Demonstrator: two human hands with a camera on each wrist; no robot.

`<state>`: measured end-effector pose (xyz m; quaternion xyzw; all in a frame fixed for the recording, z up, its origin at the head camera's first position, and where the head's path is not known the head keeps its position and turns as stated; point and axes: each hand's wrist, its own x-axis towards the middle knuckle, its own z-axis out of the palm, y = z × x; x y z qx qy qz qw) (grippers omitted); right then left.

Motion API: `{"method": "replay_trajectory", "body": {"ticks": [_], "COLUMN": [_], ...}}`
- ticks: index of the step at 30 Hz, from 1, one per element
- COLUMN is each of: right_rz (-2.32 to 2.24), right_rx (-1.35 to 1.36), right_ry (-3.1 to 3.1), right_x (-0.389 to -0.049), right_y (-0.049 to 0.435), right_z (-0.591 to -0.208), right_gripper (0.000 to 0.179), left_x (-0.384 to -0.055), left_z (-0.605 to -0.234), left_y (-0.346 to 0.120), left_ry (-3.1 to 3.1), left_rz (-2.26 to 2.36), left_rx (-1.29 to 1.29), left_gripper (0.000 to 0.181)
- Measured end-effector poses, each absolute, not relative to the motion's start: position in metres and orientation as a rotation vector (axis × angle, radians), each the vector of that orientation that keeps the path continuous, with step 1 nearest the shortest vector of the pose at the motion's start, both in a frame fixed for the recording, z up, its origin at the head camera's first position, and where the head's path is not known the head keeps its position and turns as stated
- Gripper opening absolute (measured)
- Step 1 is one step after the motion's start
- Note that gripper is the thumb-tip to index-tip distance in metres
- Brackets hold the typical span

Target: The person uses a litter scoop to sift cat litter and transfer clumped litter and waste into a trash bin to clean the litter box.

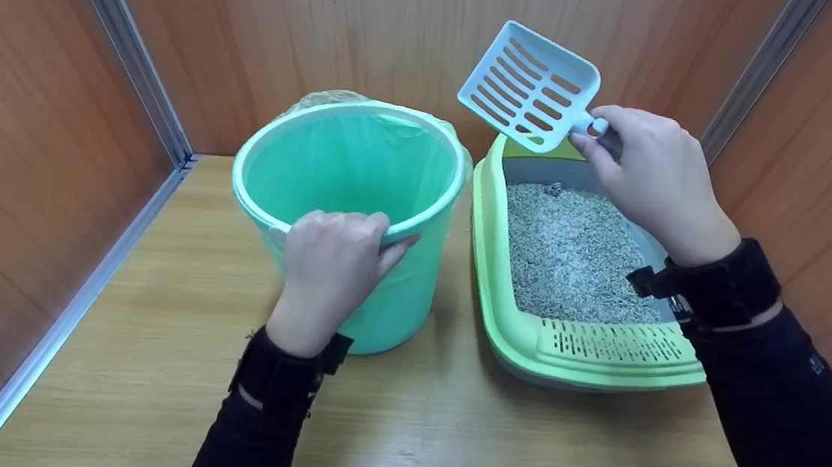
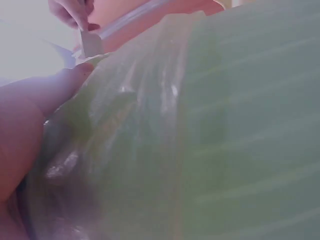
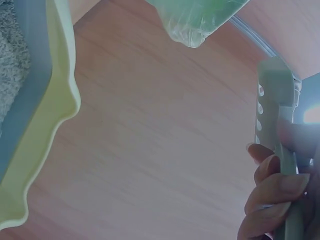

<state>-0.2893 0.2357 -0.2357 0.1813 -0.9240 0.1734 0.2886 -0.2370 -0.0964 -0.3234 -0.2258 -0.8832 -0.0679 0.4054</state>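
My left hand [image 1: 335,256] grips the near rim of a green trash can [image 1: 399,300], which tilts slightly on the wooden surface. A thin clear bag [image 2: 145,100] lines the can and folds over its rim, as the left wrist view shows. With my right hand [image 1: 654,175] I hold a light blue slotted litter scoop [image 1: 538,86] by its handle, raised above the back of a litter box [image 1: 484,269]. The scoop carries nothing that I can see. Grey litter [image 1: 576,255] covers the floor of the box, with a small dark clump near its back.
Wood-grain panels [image 1: 404,29] stand behind and on both sides, joined by metal corner strips [image 1: 128,43]. The litter box has a green rim with a slotted front ledge [image 1: 609,344]. It stands just right of the can on the wooden surface [image 1: 414,429].
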Motion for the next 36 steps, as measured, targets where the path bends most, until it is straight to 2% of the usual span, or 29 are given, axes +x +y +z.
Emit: {"method": "replay_trajectory", "body": {"ticks": [6, 16, 20, 25, 32, 36], "right_rz": [0.463, 0.585, 0.643, 0.585, 0.427, 0.379], "right_rx": [0.402, 0.139, 0.055, -0.012, -0.106, -0.114], "right_ry": [-2.540, -2.755, -2.844, -2.918, -2.954, -2.976], "right_x": [-0.303, -0.344, -0.357, -0.369, -0.381, -0.387], "right_y": [0.259, 0.326, 0.352, 0.374, 0.389, 0.390], "right_z": [-0.244, -0.266, -0.276, -0.293, -0.307, -0.315], "right_gripper": [0.039, 0.047, 0.048, 0.043, 0.042, 0.038], "left_x": [-0.254, -0.273, -0.267, -0.249, -0.228, -0.221], "left_z": [-0.322, -0.324, -0.322, -0.325, -0.361, -0.390], "left_y": [-0.110, -0.119, -0.111, -0.081, -0.007, 0.028], "left_ry": [-2.250, -2.254, -2.286, -2.268, -2.141, -2.193], "left_rz": [-0.155, -0.107, -0.058, 0.006, -0.047, -0.021], "left_rx": [-0.524, -0.438, -0.341, -0.320, -0.847, -0.996], "left_gripper": [0.062, 0.064, 0.070, 0.091, 0.047, 0.034]}}
